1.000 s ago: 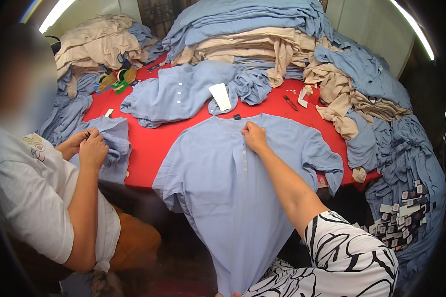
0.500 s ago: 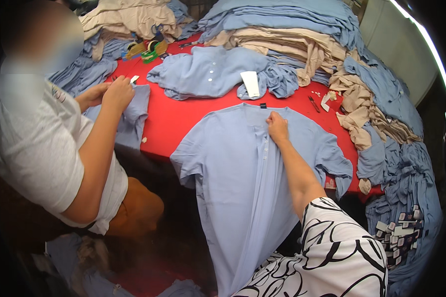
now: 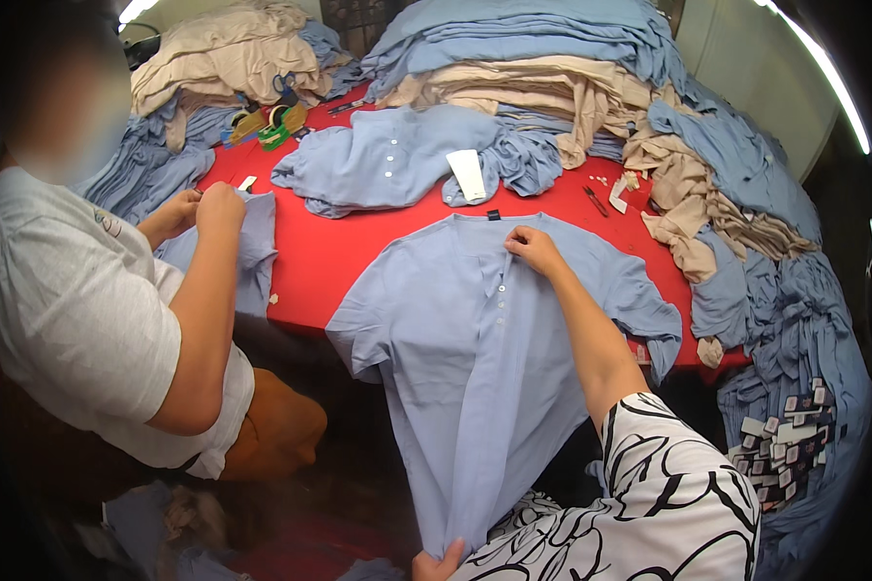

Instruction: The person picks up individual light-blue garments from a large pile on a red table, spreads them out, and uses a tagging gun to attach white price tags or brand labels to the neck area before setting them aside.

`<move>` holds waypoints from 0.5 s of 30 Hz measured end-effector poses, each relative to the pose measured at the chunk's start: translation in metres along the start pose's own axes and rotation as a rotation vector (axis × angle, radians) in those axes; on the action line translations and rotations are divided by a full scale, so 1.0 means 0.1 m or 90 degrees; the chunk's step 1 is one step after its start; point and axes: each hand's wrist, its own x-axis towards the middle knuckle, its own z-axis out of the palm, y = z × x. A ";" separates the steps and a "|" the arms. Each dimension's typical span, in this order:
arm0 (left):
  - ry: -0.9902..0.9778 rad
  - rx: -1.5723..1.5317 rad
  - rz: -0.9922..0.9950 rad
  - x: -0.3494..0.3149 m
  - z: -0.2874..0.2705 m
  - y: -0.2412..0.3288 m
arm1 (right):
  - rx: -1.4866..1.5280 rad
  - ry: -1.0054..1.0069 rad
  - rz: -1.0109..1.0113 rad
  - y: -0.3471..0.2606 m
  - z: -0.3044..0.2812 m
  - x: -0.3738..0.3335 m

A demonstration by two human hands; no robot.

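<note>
A light blue button-front shirt point(image 3: 426, 320) is spread face up, its upper part on the red table and its lower part hanging over the near edge toward me. My right hand point(image 3: 535, 249) is closed in a pinch on the placket, just below the neckline and above a short row of white buttons point(image 3: 501, 298). Down at the bottom of the picture, my left hand point(image 3: 439, 562) grips the shirt's lower end; part of that hand is cut off. A small dark label point(image 3: 494, 215) shows at the back of the collar.
Beyond lies a bunched blue garment point(image 3: 358, 160) with a white card tag point(image 3: 466, 174). Snips point(image 3: 595, 200) rest at its right. High piles of blue and beige clothes point(image 3: 513, 44) ring the red table point(image 3: 310, 295). At left, a co-worker point(image 3: 87, 290) handles another blue garment.
My left hand has come into view at the shirt's lower end. My right hand still pinches the placket near the neck, and the front edge now lies straighter. The view has shifted slightly.
</note>
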 end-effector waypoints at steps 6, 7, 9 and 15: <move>-0.001 0.079 0.015 -0.04 -0.01 0.06 | -0.101 0.040 -0.015 -0.05 0.12 0.07; -0.008 0.094 0.013 -0.06 -0.01 0.04 | -0.159 0.116 -0.037 0.04 0.21 0.05; -0.004 0.133 0.012 -0.05 -0.04 0.05 | -0.231 0.187 -0.080 0.15 0.35 -0.05; -0.028 0.285 0.026 -0.08 -0.15 0.14 | -0.279 0.188 -0.141 0.01 0.41 -0.05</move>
